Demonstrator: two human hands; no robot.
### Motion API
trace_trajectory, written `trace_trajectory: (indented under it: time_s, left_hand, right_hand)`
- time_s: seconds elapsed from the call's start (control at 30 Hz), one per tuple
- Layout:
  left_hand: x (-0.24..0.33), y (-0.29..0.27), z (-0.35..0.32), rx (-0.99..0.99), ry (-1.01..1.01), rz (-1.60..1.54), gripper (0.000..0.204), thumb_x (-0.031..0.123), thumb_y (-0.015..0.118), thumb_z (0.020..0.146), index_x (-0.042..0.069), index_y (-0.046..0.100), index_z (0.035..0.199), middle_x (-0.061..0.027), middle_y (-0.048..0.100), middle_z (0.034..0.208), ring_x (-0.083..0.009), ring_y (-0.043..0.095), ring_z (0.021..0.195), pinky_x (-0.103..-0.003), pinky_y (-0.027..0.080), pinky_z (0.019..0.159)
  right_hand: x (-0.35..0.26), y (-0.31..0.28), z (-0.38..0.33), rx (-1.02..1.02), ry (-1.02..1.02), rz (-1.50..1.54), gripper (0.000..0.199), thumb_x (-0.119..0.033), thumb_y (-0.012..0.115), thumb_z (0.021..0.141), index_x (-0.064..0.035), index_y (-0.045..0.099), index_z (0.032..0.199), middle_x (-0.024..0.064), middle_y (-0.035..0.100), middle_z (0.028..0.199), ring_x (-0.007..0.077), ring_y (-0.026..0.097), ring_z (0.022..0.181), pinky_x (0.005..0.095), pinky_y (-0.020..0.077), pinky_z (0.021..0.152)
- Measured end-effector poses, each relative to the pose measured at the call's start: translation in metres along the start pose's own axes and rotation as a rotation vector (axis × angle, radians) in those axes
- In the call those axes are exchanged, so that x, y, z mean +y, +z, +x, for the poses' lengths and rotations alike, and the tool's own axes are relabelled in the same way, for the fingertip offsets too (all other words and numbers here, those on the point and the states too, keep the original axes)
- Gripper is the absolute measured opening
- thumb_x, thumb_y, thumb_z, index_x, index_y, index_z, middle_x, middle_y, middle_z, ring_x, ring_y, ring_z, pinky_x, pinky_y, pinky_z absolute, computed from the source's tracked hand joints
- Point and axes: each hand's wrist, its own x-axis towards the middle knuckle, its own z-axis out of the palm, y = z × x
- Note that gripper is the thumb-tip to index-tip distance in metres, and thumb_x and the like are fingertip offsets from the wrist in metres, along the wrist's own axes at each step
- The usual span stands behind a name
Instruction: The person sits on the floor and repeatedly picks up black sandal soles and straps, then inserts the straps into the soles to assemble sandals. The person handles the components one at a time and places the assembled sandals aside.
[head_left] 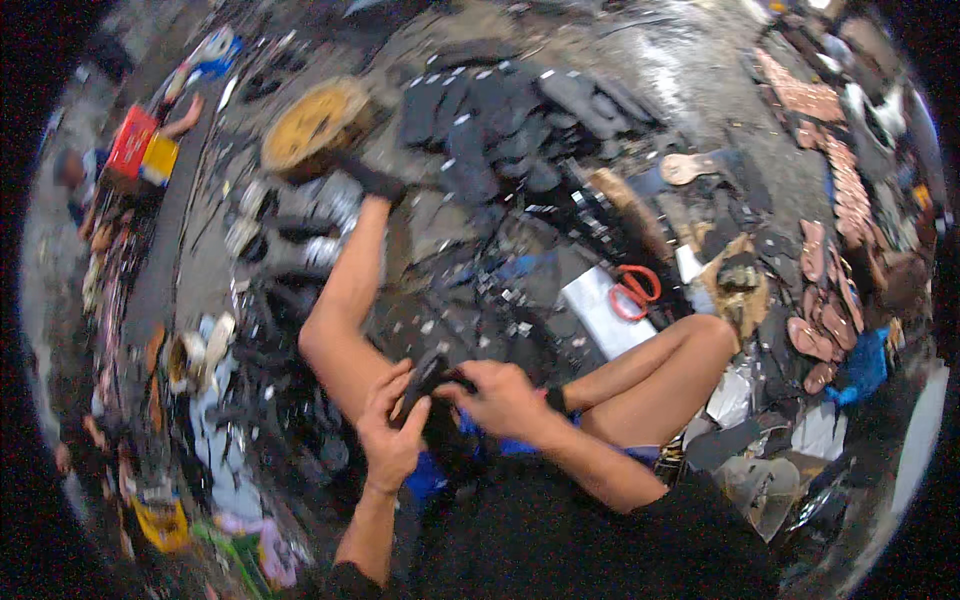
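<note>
In front of my body, my left hand closes its fingers and thumb round a dark, narrow black piece. It looks like part of a sandal, but blur hides its exact kind. To the right of it, my right hand is closed at the piece's right side, the fingertips pinching a thin black end that seems to belong to it. Both hands are above my lap, between my bent legs. Past my right hand, a white sheet lies on the floor with red-handled scissors on it.
Black shoe soles lie heaped at the far middle. A round wooden block stands far left, near several cans. Pinkish-tan sandals line the right side, beside a blue bag. Another person sits at the far left by a red box.
</note>
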Motion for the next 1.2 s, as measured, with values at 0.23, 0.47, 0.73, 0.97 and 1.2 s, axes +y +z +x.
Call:
trace_trajectory:
  time_s: [0.23, 0.47, 0.73, 0.97, 1.2]
  left_hand:
    - [0.006, 0.021, -0.026, 0.036, -0.233, -0.242, 0.028, -0.008, 0.072, 0.082, -0.004, 0.066, 0.109, -0.0113, 0.064, 0.118, -0.0175, 0.064, 0.107, -0.028, 0.053, 0.089]
    - [-0.005, 0.049, -0.023, -0.009, -0.034, -0.022, 0.03, 0.001, 0.074, 0.083, -0.001, 0.063, 0.111, -0.0141, 0.065, 0.104, -0.027, 0.065, 0.094, -0.037, 0.053, 0.086]
    - [-0.051, 0.006, -0.016, -0.478, -0.028, 0.355, 0.043, 0.03, 0.072, 0.087, -0.002, 0.062, 0.114, -0.0245, 0.066, 0.102, -0.0423, 0.063, 0.099, -0.047, 0.05, 0.086]
    - [0.057, -0.072, 0.029, -0.526, -0.135, 0.046, 0.029, 0.015, 0.074, 0.092, 0.0, 0.068, 0.115, -0.0046, 0.071, 0.097, -0.0136, 0.064, 0.088, -0.031, 0.053, 0.079]
    - [0.03, 0.037, 0.032, 0.114, -0.203, -0.133, 0.035, 0.011, 0.065, 0.095, -0.005, 0.057, 0.124, -0.0084, 0.067, 0.111, -0.0156, 0.062, 0.096, -0.029, 0.051, 0.085]
  right_hand:
    - [-0.011, -0.04, -0.017, -0.235, -0.041, 0.021, 0.029, -0.015, 0.068, 0.082, -0.0023, 0.065, 0.108, 0.0229, 0.066, 0.098, 0.0429, 0.064, 0.096, 0.0479, 0.0523, 0.083]
    - [-0.017, -0.055, -0.018, -0.057, 0.05, -0.115, 0.019, -0.02, 0.065, 0.092, -0.0031, 0.066, 0.1, 0.0208, 0.066, 0.098, 0.0417, 0.063, 0.096, 0.0468, 0.0521, 0.083]
    - [0.022, -0.103, 0.018, -0.101, 0.102, -0.412, 0.023, -0.032, 0.066, 0.091, -0.0106, 0.069, 0.1, 0.0149, 0.072, 0.094, 0.0387, 0.067, 0.092, 0.0471, 0.0527, 0.083]
    - [0.103, -0.118, -0.007, 0.184, 0.252, 0.037, 0.026, -0.03, 0.068, 0.091, -0.0074, 0.073, 0.104, 0.0136, 0.074, 0.102, 0.0282, 0.071, 0.096, 0.0392, 0.0527, 0.085]
    - [0.011, -0.04, -0.009, 0.12, -0.178, -0.129, 0.017, -0.019, 0.07, 0.093, -0.0025, 0.071, 0.097, 0.0094, 0.069, 0.087, 0.0139, 0.068, 0.081, 0.0321, 0.0543, 0.07]
